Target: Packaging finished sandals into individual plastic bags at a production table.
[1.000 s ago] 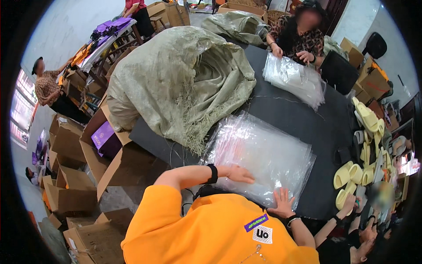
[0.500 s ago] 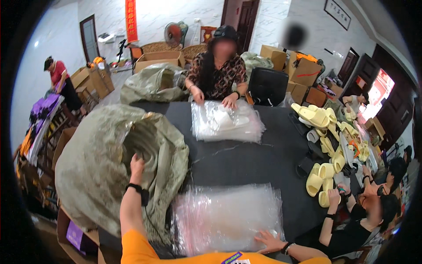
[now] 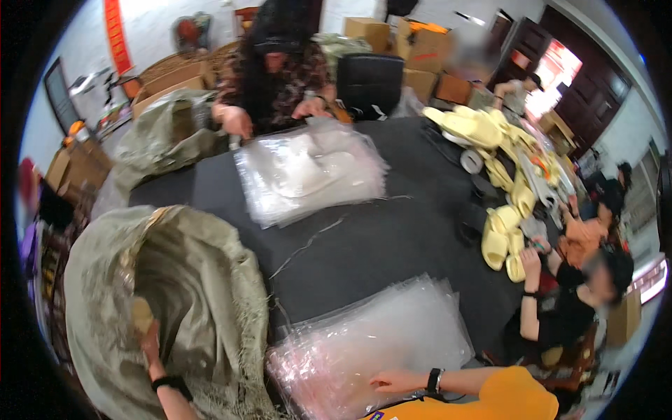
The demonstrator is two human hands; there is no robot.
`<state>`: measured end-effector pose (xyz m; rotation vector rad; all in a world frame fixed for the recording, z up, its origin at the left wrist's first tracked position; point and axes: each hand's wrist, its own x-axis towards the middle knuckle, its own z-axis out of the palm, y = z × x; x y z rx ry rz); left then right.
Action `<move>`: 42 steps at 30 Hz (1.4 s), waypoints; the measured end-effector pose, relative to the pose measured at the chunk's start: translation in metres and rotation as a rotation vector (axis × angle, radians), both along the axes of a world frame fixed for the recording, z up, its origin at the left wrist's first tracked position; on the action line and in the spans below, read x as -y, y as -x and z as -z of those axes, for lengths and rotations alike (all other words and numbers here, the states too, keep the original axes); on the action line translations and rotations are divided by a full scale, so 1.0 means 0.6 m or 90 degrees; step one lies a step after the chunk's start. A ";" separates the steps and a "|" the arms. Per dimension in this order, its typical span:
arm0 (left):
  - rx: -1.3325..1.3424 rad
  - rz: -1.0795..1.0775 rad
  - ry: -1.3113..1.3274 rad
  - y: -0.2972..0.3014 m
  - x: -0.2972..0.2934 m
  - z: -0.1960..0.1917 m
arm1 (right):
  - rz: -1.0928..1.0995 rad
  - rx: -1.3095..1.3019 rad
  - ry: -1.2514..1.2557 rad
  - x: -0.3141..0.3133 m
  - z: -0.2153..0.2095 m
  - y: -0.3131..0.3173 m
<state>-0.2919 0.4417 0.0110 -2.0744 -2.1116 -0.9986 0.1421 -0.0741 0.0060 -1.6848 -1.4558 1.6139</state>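
My left hand reaches into the mouth of a large grey-green woven sack at the left. Its fingers are against a beige, rounded thing inside; blur and shadow hide its kind. My right hand lies on a stack of clear plastic bags with pinkish edges at the near side of the table, its fingers stretched toward the left and holding nothing that I can see. Across the table, a person's hands are at another stack of clear bags, with a white slipper on it.
Pale yellow slippers are heaped along the right side of the dark table, where people sit working. A loose string lies on the tabletop. Behind stand a black chair, cardboard boxes and another sack.
The view has swung to the right. My left hand has gone deeper into the sack, beside the beige thing. My right hand has moved inward over the bags, its fingers less spread.
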 end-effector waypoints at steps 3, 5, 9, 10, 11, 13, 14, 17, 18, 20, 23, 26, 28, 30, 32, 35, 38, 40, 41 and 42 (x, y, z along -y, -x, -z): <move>-0.031 0.063 0.003 -0.038 0.019 -0.023 | -0.007 0.038 0.041 -0.019 -0.014 -0.007; -0.054 0.120 0.003 -0.077 0.034 -0.041 | -0.006 0.030 0.043 -0.024 -0.021 -0.013; -0.089 0.238 0.002 -0.159 0.088 -0.085 | 0.030 0.054 0.018 -0.022 -0.022 -0.008; -0.095 0.261 0.006 -0.166 0.103 -0.096 | 0.035 0.061 0.018 -0.022 -0.021 -0.010; -0.107 0.288 0.001 -0.175 0.112 -0.114 | 0.060 0.060 -0.025 -0.028 -0.018 -0.005; -0.117 0.354 0.001 -0.207 0.149 -0.138 | 0.045 0.056 0.014 -0.019 -0.021 -0.013; -0.121 0.374 -0.007 -0.211 0.169 -0.158 | 0.030 0.055 0.019 -0.026 -0.020 -0.016; -0.123 0.441 -0.023 -0.226 0.224 -0.206 | -0.038 0.068 0.024 -0.033 0.010 -0.018; -0.120 0.462 -0.030 -0.224 0.236 -0.218 | -0.017 0.065 -0.009 -0.027 0.008 -0.019; -0.088 0.495 -0.044 -0.222 0.249 -0.246 | 0.005 0.043 -0.071 -0.016 0.006 -0.007; 0.397 0.579 0.210 -0.273 0.297 -0.357 | 0.017 0.025 -0.095 0.013 0.057 0.001; 0.472 0.595 0.173 -0.252 0.337 -0.456 | -0.014 -0.044 -0.014 -0.011 -0.064 -0.010; 0.586 0.664 0.181 -0.225 0.357 -0.472 | 0.059 -0.205 -0.117 -0.013 -0.055 -0.016; 0.761 0.660 0.215 -0.138 0.329 -0.396 | 0.185 -0.343 -0.224 -0.027 -0.058 -0.019; 0.954 0.768 0.273 -0.180 0.369 -0.379 | 0.298 -0.564 -0.134 -0.042 -0.172 -0.026; 1.086 0.791 0.398 -0.268 0.394 -0.303 | 0.281 -0.738 -0.214 -0.038 -0.250 -0.028; 1.119 0.745 0.616 -0.437 0.549 -0.326 | 0.268 -0.785 -0.266 0.004 -0.277 -0.030; 1.083 0.642 0.755 -0.477 0.593 -0.262 | 0.253 -0.516 -0.279 0.037 -0.240 -0.041; 1.016 0.579 0.806 -0.488 0.602 -0.237 | 0.300 -0.503 -0.260 0.052 -0.225 -0.038; 0.946 0.519 0.849 -0.493 0.613 -0.230 | 0.341 -0.493 -0.238 0.061 -0.210 -0.034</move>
